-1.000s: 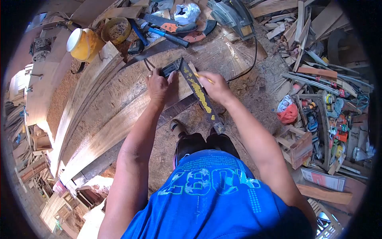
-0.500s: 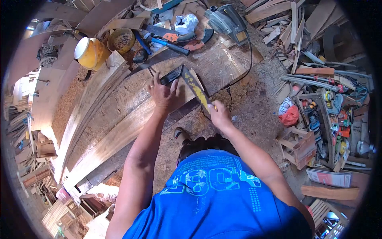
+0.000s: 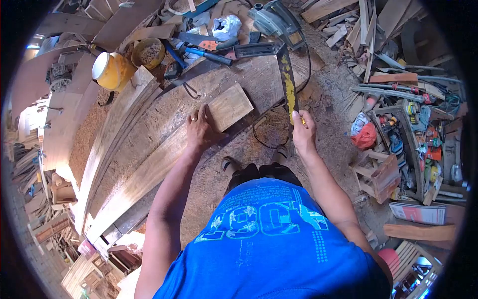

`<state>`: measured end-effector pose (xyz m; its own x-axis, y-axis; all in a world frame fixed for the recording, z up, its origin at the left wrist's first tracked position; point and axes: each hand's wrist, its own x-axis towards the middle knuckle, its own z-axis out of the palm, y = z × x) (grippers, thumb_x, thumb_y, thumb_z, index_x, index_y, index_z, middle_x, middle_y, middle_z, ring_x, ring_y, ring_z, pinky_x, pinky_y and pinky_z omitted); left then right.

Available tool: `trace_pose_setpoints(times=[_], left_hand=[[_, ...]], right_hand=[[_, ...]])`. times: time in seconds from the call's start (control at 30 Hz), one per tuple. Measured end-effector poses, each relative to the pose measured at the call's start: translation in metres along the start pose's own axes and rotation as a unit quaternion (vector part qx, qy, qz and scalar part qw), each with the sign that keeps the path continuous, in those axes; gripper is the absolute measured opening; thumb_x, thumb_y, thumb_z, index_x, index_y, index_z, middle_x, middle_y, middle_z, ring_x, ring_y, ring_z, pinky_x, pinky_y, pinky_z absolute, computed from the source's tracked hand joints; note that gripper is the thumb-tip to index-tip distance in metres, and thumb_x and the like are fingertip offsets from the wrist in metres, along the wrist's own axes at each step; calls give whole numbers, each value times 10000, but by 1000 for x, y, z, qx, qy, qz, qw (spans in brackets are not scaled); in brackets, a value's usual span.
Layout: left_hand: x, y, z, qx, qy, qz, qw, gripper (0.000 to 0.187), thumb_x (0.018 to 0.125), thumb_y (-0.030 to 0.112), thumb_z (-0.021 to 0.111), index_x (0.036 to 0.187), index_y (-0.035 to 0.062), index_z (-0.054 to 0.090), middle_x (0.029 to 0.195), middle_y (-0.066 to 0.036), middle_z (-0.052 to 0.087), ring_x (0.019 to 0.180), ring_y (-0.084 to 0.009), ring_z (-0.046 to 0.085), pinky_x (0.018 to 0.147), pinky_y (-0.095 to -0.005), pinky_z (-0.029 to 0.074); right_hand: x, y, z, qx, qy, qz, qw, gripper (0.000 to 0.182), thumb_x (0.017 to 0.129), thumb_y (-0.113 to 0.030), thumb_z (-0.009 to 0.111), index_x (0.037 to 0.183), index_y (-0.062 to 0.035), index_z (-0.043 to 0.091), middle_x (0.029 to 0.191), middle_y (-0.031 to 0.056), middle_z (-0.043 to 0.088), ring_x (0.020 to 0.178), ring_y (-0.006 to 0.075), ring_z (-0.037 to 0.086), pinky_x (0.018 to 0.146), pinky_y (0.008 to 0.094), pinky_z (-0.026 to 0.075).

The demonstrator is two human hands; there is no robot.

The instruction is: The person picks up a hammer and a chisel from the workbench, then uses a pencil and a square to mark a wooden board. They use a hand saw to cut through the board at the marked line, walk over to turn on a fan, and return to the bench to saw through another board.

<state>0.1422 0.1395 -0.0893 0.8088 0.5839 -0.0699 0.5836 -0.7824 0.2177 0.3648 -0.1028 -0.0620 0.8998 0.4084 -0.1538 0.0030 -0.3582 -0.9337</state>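
Note:
My right hand [image 3: 304,133] is closed around the long arm of a dark carpenter's square [image 3: 288,82] with worn yellow paint. A thin yellow stick, perhaps a pencil, shows by my right thumb. The square's short arm [image 3: 255,50] points left, over the far side of the bench. My left hand [image 3: 200,130] lies on a long curved wooden plank [image 3: 164,149], fingers spread, thumb toward its near edge. Just beyond that hand, the plank's squared end [image 3: 231,107] sticks out to the right.
A blue-handled tool [image 3: 211,54], a white plastic bag [image 3: 226,27] and a corded power tool [image 3: 279,22] lie at the bench's far side. A yellow pail [image 3: 113,72] stands left, beside a sawdust-filled bowl [image 3: 148,53]. Scrap wood and a small wooden stool [image 3: 377,174] are on the right.
The square has been lifted off the plank's end and moved right and away with my right hand. My left hand has left its short arm and come down onto the plank.

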Motion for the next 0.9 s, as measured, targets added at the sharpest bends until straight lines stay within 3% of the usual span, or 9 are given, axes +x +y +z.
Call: trace_pose_setpoints(times=[0.17,0.23,0.4,0.53,0.63,0.7,0.77,0.83,0.9], left_hand=[[5,-3,-11,-21,-25,-1,999,1253,561,598,893,1494,-63,380,1488,-178,452,1403,-355,394,1184,-506,255],[12,-11,-23,-123,-77,-29,989,1207,544,546,906,1474,-42,410,1413,-196,525,1351,-373,446,1177,-502,268],[38,-46,-18,-221,-149,-38,963,1119,542,452,919,1447,-17,457,1245,-235,621,1214,-403,558,1044,-450,468],[45,-58,-26,-288,-174,-28,941,1102,586,405,927,1481,-19,445,1308,-204,620,1214,-316,587,1036,-397,467],[51,-56,-39,-332,-231,-65,912,1085,582,384,926,1474,-18,457,1322,-187,618,1224,-300,581,1044,-376,460],[50,-53,-45,-341,-233,-73,908,1078,582,375,923,1473,-17,459,1324,-179,617,1224,-295,580,1052,-370,454],[48,-50,-48,-349,-234,-82,903,1072,582,366,920,1473,-16,461,1326,-171,617,1224,-290,580,1059,-365,448],[48,-52,-47,-344,-239,-68,906,1032,647,342,906,1503,9,436,1397,-149,574,1280,-251,535,1071,-356,428],[49,-54,-41,-340,-227,-64,910,1057,611,350,913,1490,-3,444,1373,-170,591,1269,-279,550,1079,-368,432]], right_hand=[[-6,15,-6,68,8,63,996,217,1012,-237,635,967,-29,682,794,-20,572,754,85,488,673,286,415],[-5,17,-11,90,29,42,995,209,1015,-231,637,968,-31,676,796,-25,564,750,79,473,663,284,400],[-4,12,-25,124,50,59,989,210,1028,-228,627,974,-28,661,807,-31,563,759,73,468,678,274,397],[-7,17,-25,132,60,58,988,200,1030,-216,620,975,-27,660,813,-33,559,771,71,475,685,268,396],[-10,20,-22,133,60,56,988,194,1029,-209,619,978,-28,664,819,-30,567,775,69,482,691,264,401],[-11,22,-20,132,61,45,988,191,1028,-207,619,978,-29,667,821,-30,571,776,68,485,693,261,404],[-11,24,-19,146,56,61,986,186,1028,-251,640,984,-77,689,794,-81,543,680,19,406,582,226,316],[-9,26,-17,144,62,48,987,184,1027,-248,641,994,-73,690,802,-76,550,686,22,412,589,224,318],[-9,25,-17,141,66,37,987,183,1027,-244,641,1004,-69,691,811,-70,557,692,26,419,595,221,321]])
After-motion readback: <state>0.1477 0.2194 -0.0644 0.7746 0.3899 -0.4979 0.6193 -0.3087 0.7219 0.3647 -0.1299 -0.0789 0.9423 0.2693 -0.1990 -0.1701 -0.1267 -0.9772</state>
